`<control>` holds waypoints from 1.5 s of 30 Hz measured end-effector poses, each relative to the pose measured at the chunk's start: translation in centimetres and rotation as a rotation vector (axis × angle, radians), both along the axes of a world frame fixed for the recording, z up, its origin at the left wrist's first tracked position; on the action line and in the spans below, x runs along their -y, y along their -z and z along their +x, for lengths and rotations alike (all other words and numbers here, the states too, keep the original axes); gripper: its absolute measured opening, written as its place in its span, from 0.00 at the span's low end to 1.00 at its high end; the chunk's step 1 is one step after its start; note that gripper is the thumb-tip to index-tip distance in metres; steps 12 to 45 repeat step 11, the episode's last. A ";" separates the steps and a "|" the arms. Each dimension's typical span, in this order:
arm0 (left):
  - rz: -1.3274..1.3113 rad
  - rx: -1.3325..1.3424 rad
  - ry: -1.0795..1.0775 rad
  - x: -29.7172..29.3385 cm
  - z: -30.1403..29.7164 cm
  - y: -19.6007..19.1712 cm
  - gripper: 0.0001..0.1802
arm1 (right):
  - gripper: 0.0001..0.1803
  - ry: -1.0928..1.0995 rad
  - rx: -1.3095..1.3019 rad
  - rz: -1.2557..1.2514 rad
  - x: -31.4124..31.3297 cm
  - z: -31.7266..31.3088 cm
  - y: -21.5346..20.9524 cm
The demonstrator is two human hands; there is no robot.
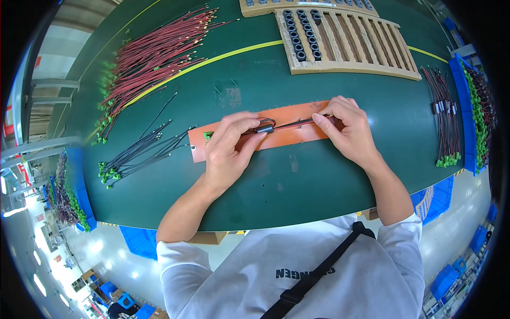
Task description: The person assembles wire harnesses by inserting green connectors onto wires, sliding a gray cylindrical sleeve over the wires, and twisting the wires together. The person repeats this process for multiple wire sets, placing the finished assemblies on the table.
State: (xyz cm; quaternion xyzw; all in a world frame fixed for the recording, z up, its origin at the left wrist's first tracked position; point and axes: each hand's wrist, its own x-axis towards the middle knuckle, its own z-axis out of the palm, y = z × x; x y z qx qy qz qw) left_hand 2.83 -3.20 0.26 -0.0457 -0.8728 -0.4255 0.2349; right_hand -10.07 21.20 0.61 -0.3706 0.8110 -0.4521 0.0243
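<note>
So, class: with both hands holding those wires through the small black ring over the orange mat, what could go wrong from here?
1. The left hand pinches the black ferrite ring only by its fingertips; it might slip along the wires.
2. The right hand pulls the red and black wires taut, which may strain the loop by the ring.
3. The green connector lies near the orange mat edge and could snag.

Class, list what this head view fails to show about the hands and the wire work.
- Left hand: its fingers cover part of the black ring, so the wire path through it is hidden.
- Right hand: fingertips hide the wires' ends.
- Orange mat: partly under both hands.
</note>
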 end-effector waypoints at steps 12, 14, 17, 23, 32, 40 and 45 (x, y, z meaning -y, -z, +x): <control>-0.069 0.080 0.059 0.6 0.4 0.0 0.12 | 0.08 -0.011 -0.019 0.001 0.0 0.0 0.2; -0.069 0.080 0.059 0.6 0.4 0.0 0.12 | 0.08 -0.011 -0.019 0.001 0.0 0.0 0.2; -0.069 0.080 0.059 0.6 0.4 0.0 0.12 | 0.08 -0.011 -0.019 0.001 0.0 0.0 0.2; -0.069 0.080 0.059 0.6 0.4 0.0 0.12 | 0.08 -0.011 -0.019 0.001 0.0 0.0 0.2; -0.069 0.080 0.059 0.6 0.4 0.0 0.12 | 0.08 -0.011 -0.019 0.001 0.0 0.0 0.2; -0.069 0.080 0.059 0.6 0.4 0.0 0.12 | 0.08 -0.011 -0.019 0.001 0.0 0.0 0.2; -0.069 0.080 0.059 0.6 0.4 0.0 0.12 | 0.08 -0.011 -0.019 0.001 0.0 0.0 0.2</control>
